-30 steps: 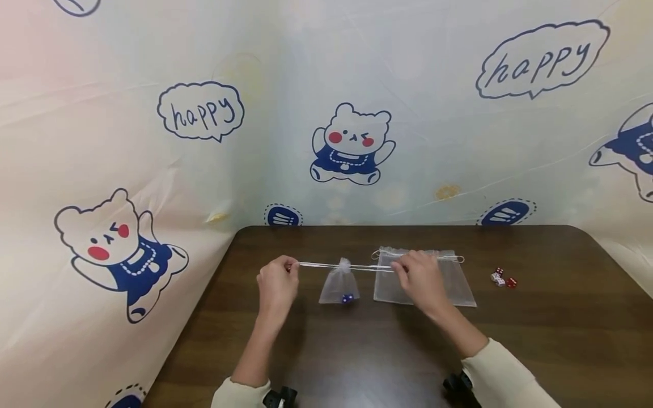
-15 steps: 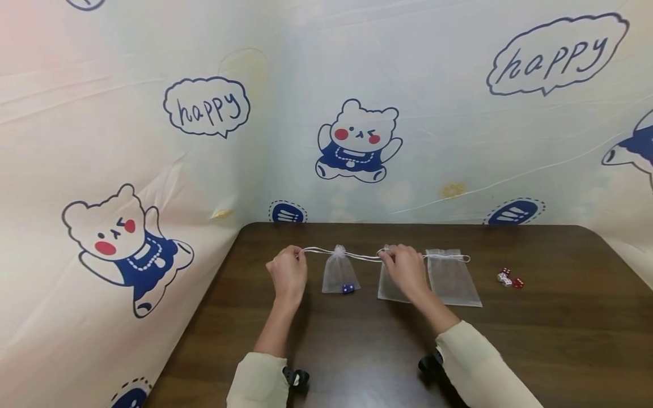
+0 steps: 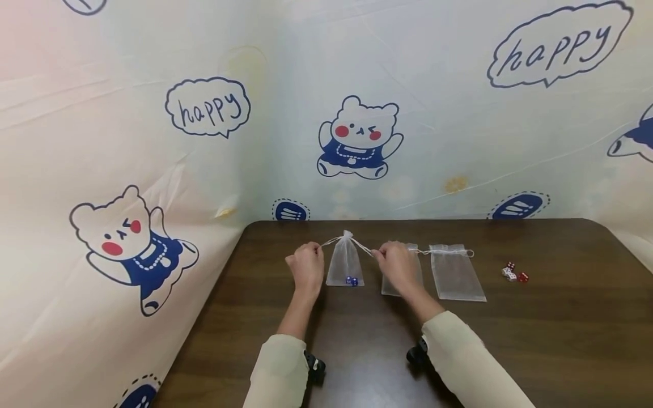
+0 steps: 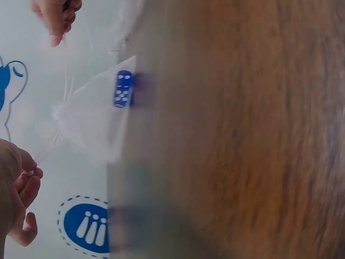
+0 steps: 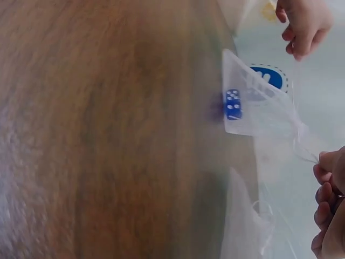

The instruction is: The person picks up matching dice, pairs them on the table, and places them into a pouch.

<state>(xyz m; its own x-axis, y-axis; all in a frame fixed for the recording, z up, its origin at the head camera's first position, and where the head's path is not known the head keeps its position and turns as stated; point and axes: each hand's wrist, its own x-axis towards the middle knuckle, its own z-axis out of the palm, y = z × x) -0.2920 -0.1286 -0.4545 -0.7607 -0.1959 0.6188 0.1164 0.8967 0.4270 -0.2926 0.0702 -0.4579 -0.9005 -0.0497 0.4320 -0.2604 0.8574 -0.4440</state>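
Note:
A sheer white drawstring bag (image 3: 343,260), its neck gathered tight, hangs by its cords between my two hands. Two blue dice (image 3: 352,281) with white dots sit in its bottom, plainer in the left wrist view as blue dice (image 4: 123,89). My left hand (image 3: 308,266) pinches the cord ends on the left side. On the other side, the cord (image 3: 363,247) runs to my right hand (image 3: 399,265), which pinches it between thumb and fingers. Under and behind the right hand lies a second sheer bag (image 3: 391,288), partly covered by it.
To the right, a third flat sheer bag (image 3: 459,277) lies with its cord loop sticking out. Beyond it rests a small group of red and white dice (image 3: 510,273). The brown table (image 3: 571,340) ends at a printed cloth backdrop (image 3: 439,113).
Both hands have come closer together. The cords, stretched straight earlier, now slope down from the bag's neck to each hand, and the bag sits higher with its two dice.

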